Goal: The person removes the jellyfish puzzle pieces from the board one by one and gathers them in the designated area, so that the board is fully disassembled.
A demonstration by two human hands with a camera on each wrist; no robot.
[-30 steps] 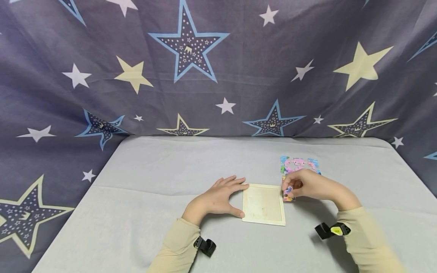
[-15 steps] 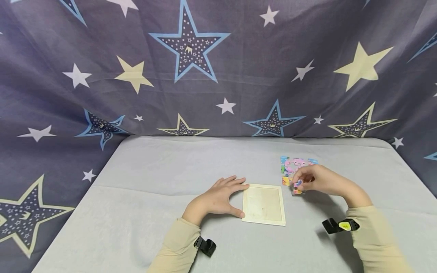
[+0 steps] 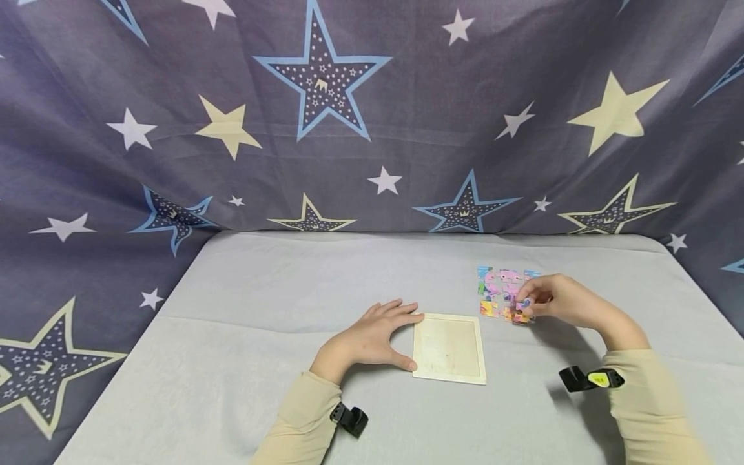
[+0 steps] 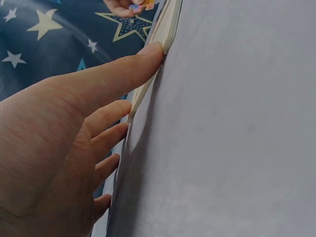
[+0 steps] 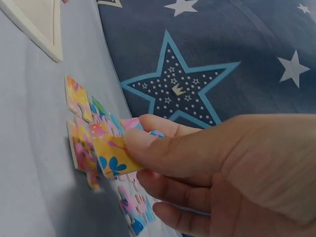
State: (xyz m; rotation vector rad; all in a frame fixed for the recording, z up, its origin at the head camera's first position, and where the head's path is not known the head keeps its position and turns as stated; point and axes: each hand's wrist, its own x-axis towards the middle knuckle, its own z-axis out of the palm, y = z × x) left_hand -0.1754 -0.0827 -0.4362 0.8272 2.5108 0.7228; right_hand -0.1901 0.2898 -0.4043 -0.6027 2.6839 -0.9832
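Observation:
My right hand (image 3: 560, 300) pinches a yellow and pink puzzle piece (image 5: 114, 155) with a blue flower print between thumb and fingers. Below and beside that piece lie several other puzzle pieces (image 3: 491, 284) with pink, blue and yellow printing, laid out in rows on the cloth. My left hand (image 3: 372, 336) is spread, its thumb and index fingertips at the left edge of a square wooden puzzle frame (image 3: 449, 381). Inside the frame only bare pale wood shows. In the left wrist view, the left thumb (image 4: 126, 71) presses against the frame's side. My right fingers hide part of the laid-out pieces.
A light grey cloth (image 3: 290, 278) covers the table. Behind it hangs a dark curtain (image 3: 407, 129) printed with stars. Each wrist carries a black strap with a camera; the right one (image 3: 589, 379) has a yellow mark.
My right hand has moved right and slightly away from the frame with the puzzle piece, over to the right of the bottom row. The left hand and wooden frame have stayed still.

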